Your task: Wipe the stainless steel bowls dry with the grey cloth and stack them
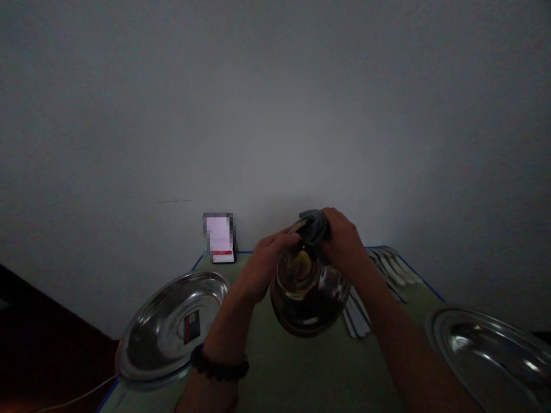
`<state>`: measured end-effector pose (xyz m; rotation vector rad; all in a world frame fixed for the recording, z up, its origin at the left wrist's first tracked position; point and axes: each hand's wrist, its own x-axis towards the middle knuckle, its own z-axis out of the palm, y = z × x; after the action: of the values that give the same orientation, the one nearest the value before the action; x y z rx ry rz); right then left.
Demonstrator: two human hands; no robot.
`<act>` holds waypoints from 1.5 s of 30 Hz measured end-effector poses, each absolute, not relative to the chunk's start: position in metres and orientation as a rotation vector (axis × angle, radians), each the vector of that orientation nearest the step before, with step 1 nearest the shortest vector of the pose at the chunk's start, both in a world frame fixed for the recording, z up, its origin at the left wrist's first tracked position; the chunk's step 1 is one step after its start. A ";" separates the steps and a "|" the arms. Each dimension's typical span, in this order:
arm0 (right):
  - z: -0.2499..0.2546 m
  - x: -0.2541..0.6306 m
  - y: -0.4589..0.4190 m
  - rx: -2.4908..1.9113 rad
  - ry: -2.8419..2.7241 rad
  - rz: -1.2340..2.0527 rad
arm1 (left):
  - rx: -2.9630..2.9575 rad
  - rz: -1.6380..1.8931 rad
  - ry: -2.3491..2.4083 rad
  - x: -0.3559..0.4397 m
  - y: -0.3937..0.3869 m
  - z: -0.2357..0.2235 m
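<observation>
A round, shiny metal bowl [331, 292] is between my hands above the table, dark and mirror-like with a yellowish patch near its top. My left hand [267, 261], a dark beaded bracelet at its wrist, is closed at the bowl's upper left side. A pale narrow strip shows by its fingertips; whether it is the rim or a handle I cannot tell. My right hand [344, 235] is closed on a bunched grey cloth [316, 226] at the bowl's top. The right fingertips are hidden behind the cloth.
An oval metal basin [142, 350] with a dark card-like piece [191, 327] inside stands left. Another metal basin [482, 338] is at right. Flat metal cutlery [356, 315] and more cutlery [391, 269] lie right of centre. A lit phone [221, 238] leans by the wall.
</observation>
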<state>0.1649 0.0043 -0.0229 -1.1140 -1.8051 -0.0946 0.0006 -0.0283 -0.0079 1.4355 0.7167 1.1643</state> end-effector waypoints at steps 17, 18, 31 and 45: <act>-0.050 0.151 0.028 -1.278 -1.309 0.493 | 1.242 2.075 0.536 0.022 -0.022 -0.018; -0.051 0.153 0.029 -1.277 -1.332 0.513 | 1.252 2.051 0.549 0.021 -0.022 -0.017; -0.020 0.174 0.008 -1.171 -1.822 -0.075 | 1.660 0.996 1.055 -0.011 -0.024 -0.015; -0.032 0.167 0.016 -1.161 -1.292 0.131 | 1.573 1.374 0.904 -0.014 -0.032 0.003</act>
<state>0.1673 0.0157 -0.0325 -1.1610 -1.2919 0.1310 -0.0144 -0.0317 0.0031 1.5727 0.9036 1.3738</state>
